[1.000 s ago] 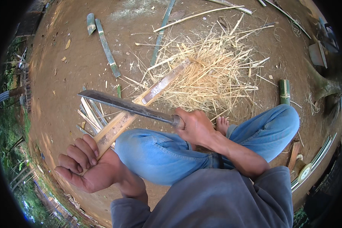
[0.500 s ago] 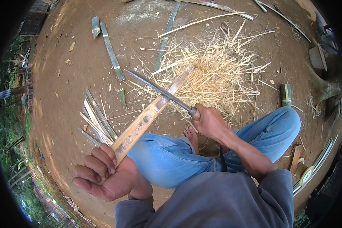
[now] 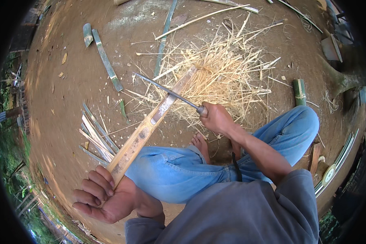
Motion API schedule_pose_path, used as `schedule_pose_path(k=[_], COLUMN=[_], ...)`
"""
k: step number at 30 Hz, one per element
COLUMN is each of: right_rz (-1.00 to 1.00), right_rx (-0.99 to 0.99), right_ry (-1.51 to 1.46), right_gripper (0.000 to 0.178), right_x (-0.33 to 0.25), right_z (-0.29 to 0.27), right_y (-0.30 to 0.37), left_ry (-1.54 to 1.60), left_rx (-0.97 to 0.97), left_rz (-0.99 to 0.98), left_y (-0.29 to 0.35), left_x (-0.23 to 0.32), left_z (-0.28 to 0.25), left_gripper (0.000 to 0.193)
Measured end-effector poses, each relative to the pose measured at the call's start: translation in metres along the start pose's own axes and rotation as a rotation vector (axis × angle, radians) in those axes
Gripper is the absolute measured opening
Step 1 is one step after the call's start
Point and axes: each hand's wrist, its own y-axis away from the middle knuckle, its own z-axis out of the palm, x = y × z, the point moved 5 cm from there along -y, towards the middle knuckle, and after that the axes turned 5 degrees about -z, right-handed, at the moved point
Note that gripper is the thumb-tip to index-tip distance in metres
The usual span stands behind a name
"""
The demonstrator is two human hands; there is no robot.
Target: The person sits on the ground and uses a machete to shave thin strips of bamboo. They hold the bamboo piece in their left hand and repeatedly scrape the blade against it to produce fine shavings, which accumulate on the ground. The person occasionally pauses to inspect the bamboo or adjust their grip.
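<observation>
My left hand [image 3: 103, 195] is closed around the near end of a split bamboo strip [image 3: 134, 142], which slants up and away to the right. The strip's upper face is pale with dark blotches and a whitish stretch beyond its node. My right hand [image 3: 218, 118] grips the handle of a knife [image 3: 160, 86], whose long, narrow dark blade lies across the strip toward its far part. The strip's far tip meets a heap of pale bamboo shavings [image 3: 223, 77]. The fingertips of my right hand are partly hidden behind the handle.
Thin split strips [image 3: 97, 134] lie beside my left knee. Green bamboo pieces [image 3: 105, 59] rest at the far left, and a short green bamboo section [image 3: 299, 92] stands near my right knee. A round spool-like disc [image 3: 329, 174] and long strips are at the right.
The knife has slid along the bamboo strip, away from my left hand and toward the far end. Both hands keep their grips. The whole view has shifted slightly.
</observation>
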Motion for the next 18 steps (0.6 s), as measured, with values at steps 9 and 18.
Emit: schedule_pose_path(k=[9, 18], right_rz=[0.047, 0.075], right_rx=[-0.004, 0.071], right_ry=[0.184, 0.203], right_gripper=[0.016, 0.014], right_x=[0.066, 0.099], right_z=[0.011, -0.019], right_y=[-0.064, -0.107], left_ry=[-0.06, -0.024], left_rx=[0.023, -0.035], left_rz=[-0.011, -0.038], left_y=[-0.007, -0.034], left_x=[-0.045, -0.064], left_z=[-0.027, -0.011], left_gripper=[0.042, 0.041])
